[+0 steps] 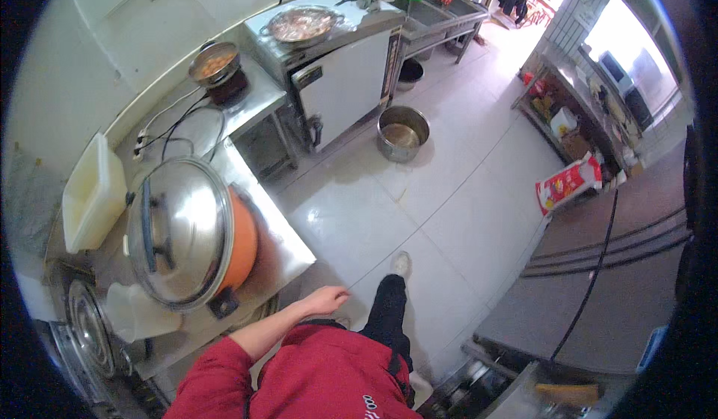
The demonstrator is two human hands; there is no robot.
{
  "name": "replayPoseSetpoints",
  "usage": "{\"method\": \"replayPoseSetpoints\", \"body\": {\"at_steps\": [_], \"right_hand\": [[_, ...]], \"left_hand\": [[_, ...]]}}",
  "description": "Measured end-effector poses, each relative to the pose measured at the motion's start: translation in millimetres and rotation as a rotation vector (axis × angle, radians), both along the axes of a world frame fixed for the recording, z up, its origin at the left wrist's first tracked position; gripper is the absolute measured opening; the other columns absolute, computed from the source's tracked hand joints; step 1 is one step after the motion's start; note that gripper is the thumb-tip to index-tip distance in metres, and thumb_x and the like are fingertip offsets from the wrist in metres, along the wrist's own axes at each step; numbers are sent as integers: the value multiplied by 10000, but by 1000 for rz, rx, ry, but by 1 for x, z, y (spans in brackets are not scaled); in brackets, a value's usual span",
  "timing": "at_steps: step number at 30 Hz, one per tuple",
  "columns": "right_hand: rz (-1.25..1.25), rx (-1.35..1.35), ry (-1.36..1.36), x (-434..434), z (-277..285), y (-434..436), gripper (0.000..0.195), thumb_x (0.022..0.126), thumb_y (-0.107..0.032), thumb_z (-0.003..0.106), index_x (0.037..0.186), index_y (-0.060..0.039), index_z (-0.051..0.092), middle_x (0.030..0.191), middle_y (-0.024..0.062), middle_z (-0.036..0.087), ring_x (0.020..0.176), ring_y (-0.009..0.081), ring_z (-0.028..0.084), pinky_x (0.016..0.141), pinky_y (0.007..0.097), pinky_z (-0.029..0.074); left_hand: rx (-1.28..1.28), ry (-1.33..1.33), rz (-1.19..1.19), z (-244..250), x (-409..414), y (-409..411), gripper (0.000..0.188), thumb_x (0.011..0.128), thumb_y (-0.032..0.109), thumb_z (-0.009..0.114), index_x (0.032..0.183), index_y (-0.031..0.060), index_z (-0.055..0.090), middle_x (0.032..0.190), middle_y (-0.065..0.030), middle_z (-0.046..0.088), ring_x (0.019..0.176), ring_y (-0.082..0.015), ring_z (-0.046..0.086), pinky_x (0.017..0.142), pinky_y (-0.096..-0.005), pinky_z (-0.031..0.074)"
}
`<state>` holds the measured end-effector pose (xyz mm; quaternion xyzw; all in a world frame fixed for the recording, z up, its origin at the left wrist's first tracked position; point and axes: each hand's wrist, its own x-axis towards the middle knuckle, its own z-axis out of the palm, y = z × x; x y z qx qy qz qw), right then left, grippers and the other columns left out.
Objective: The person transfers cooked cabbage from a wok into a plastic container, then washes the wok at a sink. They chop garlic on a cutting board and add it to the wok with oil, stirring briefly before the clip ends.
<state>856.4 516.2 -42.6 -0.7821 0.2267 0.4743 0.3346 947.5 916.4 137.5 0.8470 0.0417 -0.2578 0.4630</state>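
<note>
My left hand (pixel 328 300) hangs in front of my body, beyond the near corner of a stainless steel table (pixel 280 251). Its fingers look loosely curled; the palm side is hidden, and no object shows in it. Nearest to it on the table is a large orange electric pot (pixel 243 239) under a domed metal lid (pixel 193 217). A translucent plastic container (pixel 132 312) stands beside the pot, and a white plastic tub (pixel 92 200) leans by the wall. My right hand is out of view. Ahead on the tiled floor is a steel stockpot (pixel 401 147).
A strainer pot with brown food (pixel 216 64) and a film-covered bowl (pixel 302 25) sit along the left counters. Sinks (pixel 426 12) stand farther back. On the right are a low shelf, a red and white sack (pixel 569 183) and a large steel unit (pixel 594 301). Power cords (pixel 179 130) cross the left counter.
</note>
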Motion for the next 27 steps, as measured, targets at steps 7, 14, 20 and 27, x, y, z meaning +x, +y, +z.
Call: {"method": "replayPoseSetpoints", "body": {"at_steps": [7, 14, 20, 27], "right_hand": [[1089, -270, -109, 403, -23, -62, 315, 825, -364, 578, 879, -83, 708, 869, 161, 689, 761, 294, 653, 662, 432, 504], [82, 419, -752, 885, 176, 213, 342, 941, -308, 514, 998, 23, 580, 734, 119, 641, 629, 180, 642, 536, 323, 530], [511, 590, -1073, 980, 288, 429, 258, 907, -219, 556, 1020, -3, 641, 814, 128, 670, 741, 210, 653, 650, 319, 527], [881, 434, -1769, 1090, 277, 655, 378, 857, -175, 546, 1184, 14, 551, 1103, 236, 614, 1053, 409, 571, 963, 438, 433]], "left_hand": [[278, 89, 485, 3, 99, 33, 336, 897, 259, 521, 1107, 23, 634, 1031, -205, 667, 994, -364, 629, 881, -420, 492], [108, 122, 902, 15, 189, 52, 362, 895, 281, 531, 1133, 28, 632, 1038, -221, 662, 988, -349, 640, 863, -393, 493], [221, 70, 791, 32, 295, 89, 365, 903, 277, 539, 1152, 22, 617, 997, -226, 667, 929, -360, 649, 838, -416, 501], [216, 128, 1473, 76, 288, 75, 296, 901, 188, 536, 1117, 5, 624, 922, -200, 686, 877, -301, 681, 782, -386, 517]]}}
